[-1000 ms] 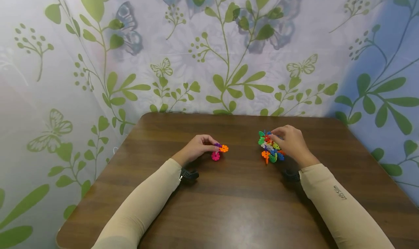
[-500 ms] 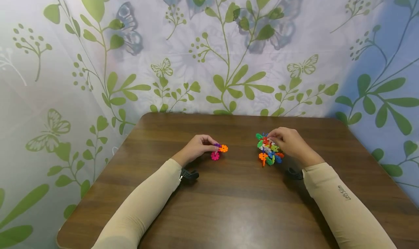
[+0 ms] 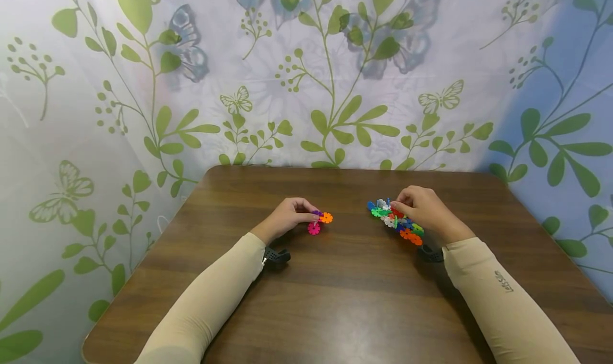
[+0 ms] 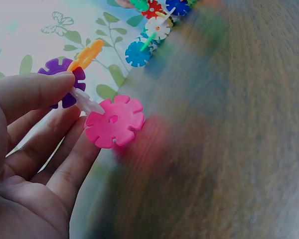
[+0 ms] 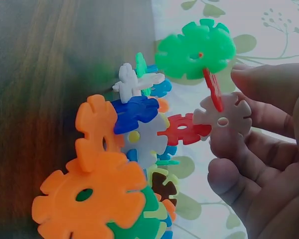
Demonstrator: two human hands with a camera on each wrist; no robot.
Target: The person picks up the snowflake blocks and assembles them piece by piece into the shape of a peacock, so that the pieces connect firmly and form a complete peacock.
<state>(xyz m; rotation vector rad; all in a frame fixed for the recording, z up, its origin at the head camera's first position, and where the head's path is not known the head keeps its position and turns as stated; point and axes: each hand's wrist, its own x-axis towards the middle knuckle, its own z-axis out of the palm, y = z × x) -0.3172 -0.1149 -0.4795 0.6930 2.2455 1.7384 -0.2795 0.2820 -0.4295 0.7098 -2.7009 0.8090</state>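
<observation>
My left hand (image 3: 289, 218) pinches a purple notched disc (image 4: 81, 75), one of a few interlocking plastic snowflake discs. An orange disc (image 3: 326, 217) and a white disc joined to a pink disc (image 4: 123, 118) stick out from it. To the right, my right hand (image 3: 425, 208) holds a larger cluster of interlocked snowflake discs (image 3: 389, 221) in several colours. In the right wrist view its fingers are at a whitish disc (image 5: 223, 112), below a green disc (image 5: 182, 54). Orange discs (image 5: 65, 199) form the near end of that cluster. Its far side is partly hidden.
Both hands are over a brown wooden table (image 3: 325, 300) with rounded corners. A wall hanging (image 3: 268, 103) with leaves and butterflies stands behind it. Dark straps (image 3: 276, 255) sit at both wrists, below light sleeves.
The cluster in my right hand has turned: its orange discs have gone from lower left to lower right, and its far end now points left. My left hand stays nearly still.
</observation>
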